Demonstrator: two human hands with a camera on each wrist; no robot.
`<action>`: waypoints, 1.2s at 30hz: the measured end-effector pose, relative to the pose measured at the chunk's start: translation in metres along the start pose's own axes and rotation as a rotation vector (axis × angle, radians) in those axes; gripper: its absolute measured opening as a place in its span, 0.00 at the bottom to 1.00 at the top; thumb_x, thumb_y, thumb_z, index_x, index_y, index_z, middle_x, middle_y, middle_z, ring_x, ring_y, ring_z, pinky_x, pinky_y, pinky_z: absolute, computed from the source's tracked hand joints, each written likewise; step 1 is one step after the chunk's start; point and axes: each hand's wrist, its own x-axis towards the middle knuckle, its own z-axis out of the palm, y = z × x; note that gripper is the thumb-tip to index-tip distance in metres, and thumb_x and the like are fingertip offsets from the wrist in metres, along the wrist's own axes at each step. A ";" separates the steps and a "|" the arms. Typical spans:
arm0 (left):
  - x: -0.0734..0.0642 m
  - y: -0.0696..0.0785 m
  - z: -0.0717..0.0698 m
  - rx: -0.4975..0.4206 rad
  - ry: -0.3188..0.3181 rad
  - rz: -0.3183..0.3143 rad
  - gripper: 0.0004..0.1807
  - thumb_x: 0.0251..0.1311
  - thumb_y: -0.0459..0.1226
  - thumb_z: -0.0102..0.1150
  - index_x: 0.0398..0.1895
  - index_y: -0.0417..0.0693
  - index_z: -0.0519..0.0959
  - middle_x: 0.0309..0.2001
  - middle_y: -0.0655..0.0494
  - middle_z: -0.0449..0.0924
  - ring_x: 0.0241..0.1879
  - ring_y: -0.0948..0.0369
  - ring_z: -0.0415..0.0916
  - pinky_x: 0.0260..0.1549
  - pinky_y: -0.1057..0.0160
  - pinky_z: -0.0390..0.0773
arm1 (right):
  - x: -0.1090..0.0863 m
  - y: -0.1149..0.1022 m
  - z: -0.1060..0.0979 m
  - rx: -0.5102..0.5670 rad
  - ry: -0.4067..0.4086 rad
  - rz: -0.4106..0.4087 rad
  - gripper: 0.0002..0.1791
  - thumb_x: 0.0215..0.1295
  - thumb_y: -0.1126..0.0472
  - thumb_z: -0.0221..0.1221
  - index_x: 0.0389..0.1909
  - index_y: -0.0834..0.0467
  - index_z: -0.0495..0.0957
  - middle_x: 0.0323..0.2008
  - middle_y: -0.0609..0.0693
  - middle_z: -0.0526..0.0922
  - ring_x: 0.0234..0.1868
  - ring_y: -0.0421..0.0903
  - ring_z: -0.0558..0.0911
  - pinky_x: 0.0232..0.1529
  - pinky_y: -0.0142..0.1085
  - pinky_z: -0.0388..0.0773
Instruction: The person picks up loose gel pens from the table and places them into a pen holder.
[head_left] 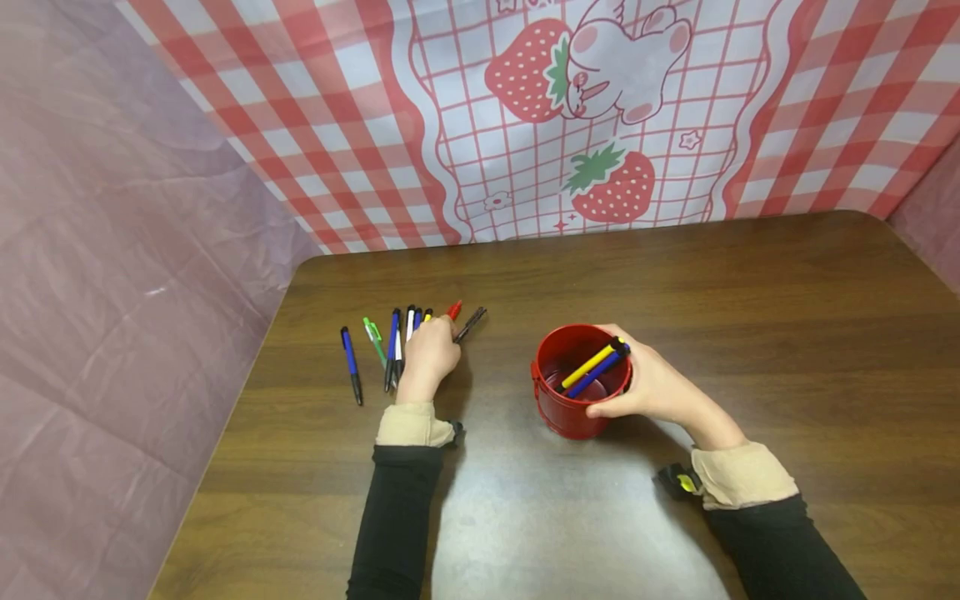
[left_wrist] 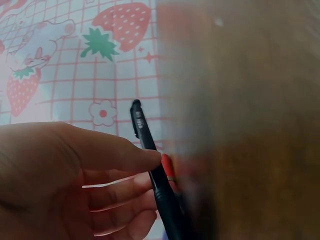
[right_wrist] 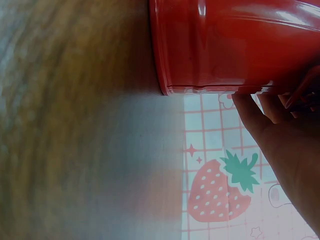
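**Pen Transfer to Red Bucket: Early Stage**

Your right hand point(head_left: 652, 387) is curled around the rim and side of the red bucket point(head_left: 573, 412), steadying it upright on the table point(head_left: 750, 333). The right wrist view confirms the fingers wrapped against the bucket wall.

Contents of the bucket at this point:
- one yellow pen point(head_left: 592, 365)
- one blue pen point(head_left: 600, 372), lying just beside the yellow one, both leaning with their black caps against the rim near your right thumb

Your left hand point(head_left: 429, 354) rests on the loose pile of pens to the left of the bucket. The left wrist view shows the fingers bent around a black pen point(left_wrist: 155, 175), with a red pen point(left_wrist: 168, 167) touching it; whether the grip is fully closed on the black pen cannot be told for certain, but the fingers pinch at it.

Items remaining on the table:
- a blue pen lying apart point(head_left: 351, 365) at the far left
- a green pen point(head_left: 374, 337)
- a cluster of dark blue, white and yellow-tipped pens point(head_left: 397, 350) partly under your left hand

Judged status: two pens are stowed; the larger share, roughly eight, lies outside the bucket. The work appears to be in its first third.
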 end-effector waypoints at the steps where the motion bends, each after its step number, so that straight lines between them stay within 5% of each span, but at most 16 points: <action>1: -0.001 0.001 -0.001 -0.015 0.014 0.007 0.09 0.44 0.29 0.55 0.31 0.44 0.80 0.35 0.46 0.81 0.36 0.48 0.78 0.32 0.51 0.75 | 0.000 0.000 0.000 0.001 0.000 0.000 0.45 0.33 0.62 0.74 0.58 0.55 0.63 0.52 0.49 0.73 0.50 0.40 0.73 0.48 0.27 0.73; 24: -0.023 0.040 -0.040 -0.232 0.308 0.165 0.09 0.46 0.31 0.56 0.33 0.41 0.74 0.30 0.51 0.75 0.29 0.54 0.75 0.29 0.56 0.75 | 0.000 -0.001 0.000 0.011 -0.007 0.024 0.44 0.35 0.61 0.73 0.58 0.55 0.63 0.52 0.49 0.74 0.50 0.42 0.73 0.49 0.29 0.73; 36: -0.046 0.067 -0.058 -0.314 0.458 0.316 0.08 0.45 0.29 0.56 0.31 0.42 0.73 0.28 0.53 0.74 0.26 0.60 0.72 0.26 0.61 0.74 | 0.001 -0.001 0.000 0.025 -0.009 0.022 0.44 0.35 0.62 0.73 0.58 0.55 0.62 0.52 0.49 0.73 0.50 0.41 0.73 0.48 0.29 0.74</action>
